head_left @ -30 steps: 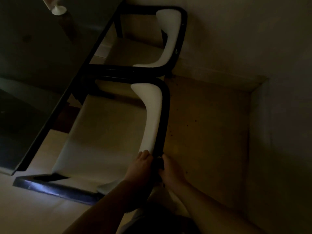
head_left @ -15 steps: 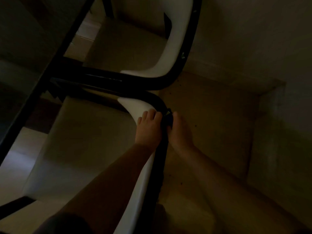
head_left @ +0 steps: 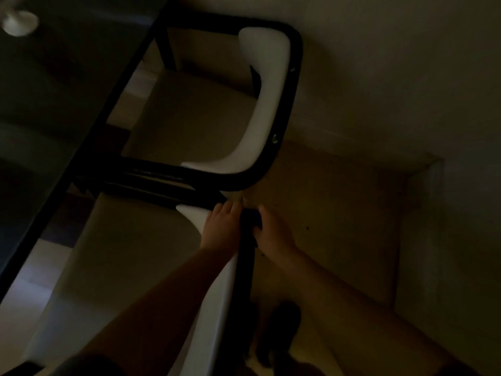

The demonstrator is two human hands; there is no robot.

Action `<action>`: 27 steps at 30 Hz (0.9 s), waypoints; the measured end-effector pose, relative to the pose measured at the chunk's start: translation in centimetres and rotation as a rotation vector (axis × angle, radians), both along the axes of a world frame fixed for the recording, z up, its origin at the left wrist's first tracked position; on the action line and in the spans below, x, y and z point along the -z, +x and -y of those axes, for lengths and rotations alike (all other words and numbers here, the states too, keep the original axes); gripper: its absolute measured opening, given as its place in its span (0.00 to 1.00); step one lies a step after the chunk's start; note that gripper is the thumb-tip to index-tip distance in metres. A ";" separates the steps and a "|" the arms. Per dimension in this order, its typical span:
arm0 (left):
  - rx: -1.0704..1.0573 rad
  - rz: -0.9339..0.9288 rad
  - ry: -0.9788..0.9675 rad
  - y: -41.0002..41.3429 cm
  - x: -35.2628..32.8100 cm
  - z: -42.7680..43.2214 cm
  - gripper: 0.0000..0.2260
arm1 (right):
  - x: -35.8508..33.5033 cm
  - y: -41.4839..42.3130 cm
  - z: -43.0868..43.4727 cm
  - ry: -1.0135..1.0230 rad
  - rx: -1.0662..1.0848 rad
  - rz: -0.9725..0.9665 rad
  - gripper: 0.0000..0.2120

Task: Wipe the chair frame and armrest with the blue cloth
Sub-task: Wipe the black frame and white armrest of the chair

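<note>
The room is dim. The near chair has a black frame point(head_left: 245, 264) and a white padded backrest and armrest point(head_left: 214, 308) that curves around the seat. My left hand point(head_left: 221, 226) lies flat on the white pad at its far corner. My right hand point(head_left: 271, 229) is closed around the black frame just beside it, pressing a dark blue cloth point(head_left: 252, 217) against the bar. Only a small part of the cloth shows between the two hands.
A second, matching chair point(head_left: 273, 104) stands just beyond, its frame nearly touching the near one. A dark glass table point(head_left: 54, 104) runs along the left, with a white object point(head_left: 19, 21) on it. A wall and skirting close in the right side. My feet point(head_left: 282, 332) are below.
Both hands slid with the cloth along the frame from its near end to the far corner by the second chair. The camera view shifted as well.
</note>
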State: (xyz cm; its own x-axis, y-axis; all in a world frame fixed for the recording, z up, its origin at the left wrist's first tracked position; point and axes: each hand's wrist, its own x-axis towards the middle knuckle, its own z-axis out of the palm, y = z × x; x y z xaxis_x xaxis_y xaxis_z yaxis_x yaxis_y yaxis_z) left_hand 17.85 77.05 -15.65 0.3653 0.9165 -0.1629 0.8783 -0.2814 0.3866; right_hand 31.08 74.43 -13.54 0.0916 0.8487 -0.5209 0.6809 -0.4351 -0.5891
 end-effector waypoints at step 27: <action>-0.246 0.061 -0.104 10.0 -5.7 -11.0 0.08 | -2.7 9.9 -11.8 0.036 -0.038 -0.007 0.16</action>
